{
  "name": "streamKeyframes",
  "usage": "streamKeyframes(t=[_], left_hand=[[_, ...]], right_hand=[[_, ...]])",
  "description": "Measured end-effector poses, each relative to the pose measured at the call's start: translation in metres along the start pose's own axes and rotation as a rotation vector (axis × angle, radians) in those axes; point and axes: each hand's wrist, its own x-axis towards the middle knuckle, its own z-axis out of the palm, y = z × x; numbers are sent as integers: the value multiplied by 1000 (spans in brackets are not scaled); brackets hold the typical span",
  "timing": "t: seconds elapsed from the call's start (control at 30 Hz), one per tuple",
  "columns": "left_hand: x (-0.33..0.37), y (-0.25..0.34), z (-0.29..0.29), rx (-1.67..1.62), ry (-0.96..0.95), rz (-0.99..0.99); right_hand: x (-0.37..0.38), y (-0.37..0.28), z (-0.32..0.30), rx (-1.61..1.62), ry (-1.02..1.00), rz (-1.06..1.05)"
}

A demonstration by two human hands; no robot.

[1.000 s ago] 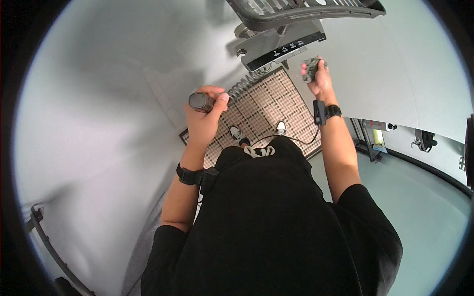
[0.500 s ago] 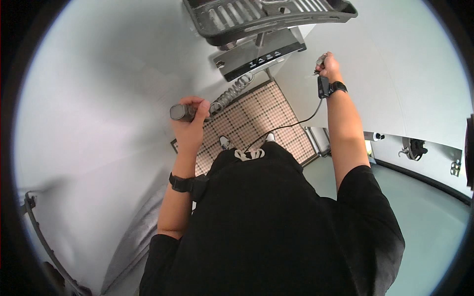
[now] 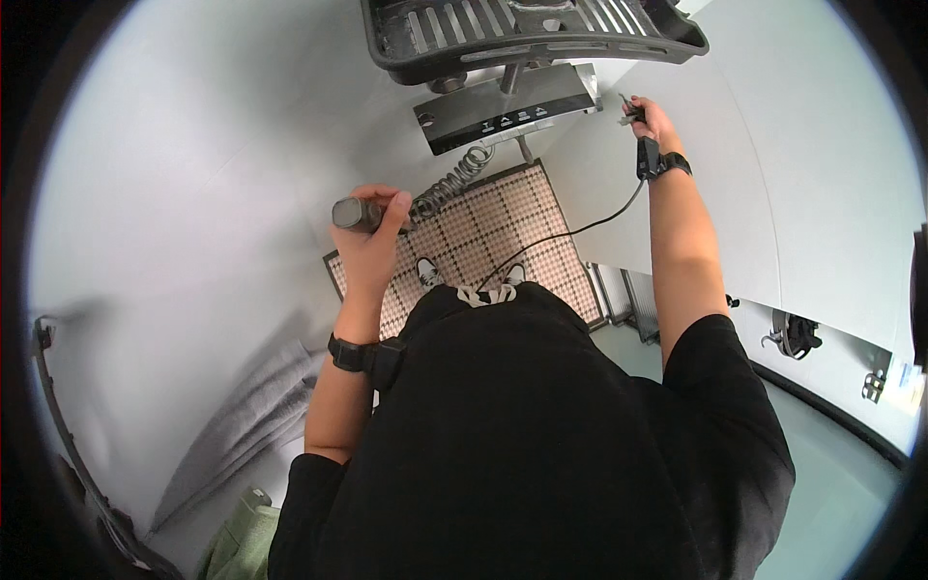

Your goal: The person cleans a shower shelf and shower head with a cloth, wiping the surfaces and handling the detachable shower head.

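Observation:
My left hand (image 3: pixel 369 237) is wrapped round a dark grey cylindrical sprayer handle (image 3: pixel 354 215), its blunt round end pointing left. A coiled hose (image 3: pixel 454 184) runs from beside that hand up to a metal wall panel with a row of buttons (image 3: pixel 507 108). On the right, my right hand (image 3: pixel 657 121) is raised near the pale wall, its fingers closed on a small grey, irregular thing (image 3: pixel 633 111). Its kind is too small to tell. The black slotted shelf (image 3: pixel 454 34) juts out above the panel, between my hands.
A checked mat (image 3: pixel 483 217) lies on the floor by my feet. A thin black cable (image 3: pixel 580 230) runs from my right wrist to my waist. At the lower left are a grey towel (image 3: pixel 237 425), a green cloth (image 3: pixel 242 536) and a dark rail (image 3: pixel 72 449). Black hardware (image 3: pixel 795 335) sits at right.
The view has shifted, bringing more of the towel and the green cloth in. My right hand has turned a little, and the grey thing in it looks different. My left hand keeps its grip.

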Motion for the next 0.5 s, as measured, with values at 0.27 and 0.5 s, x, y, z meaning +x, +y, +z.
streamKeyframes(t=[0.27, 0.5], left_hand=[[-4, -2, -2, -14, 111, 31], [-9, -4, -2, -56, 138, -5]], right_hand=[[-42, 1, 46, 303, 128, -53], [-57, 10, 50, 203, 188, 40]])
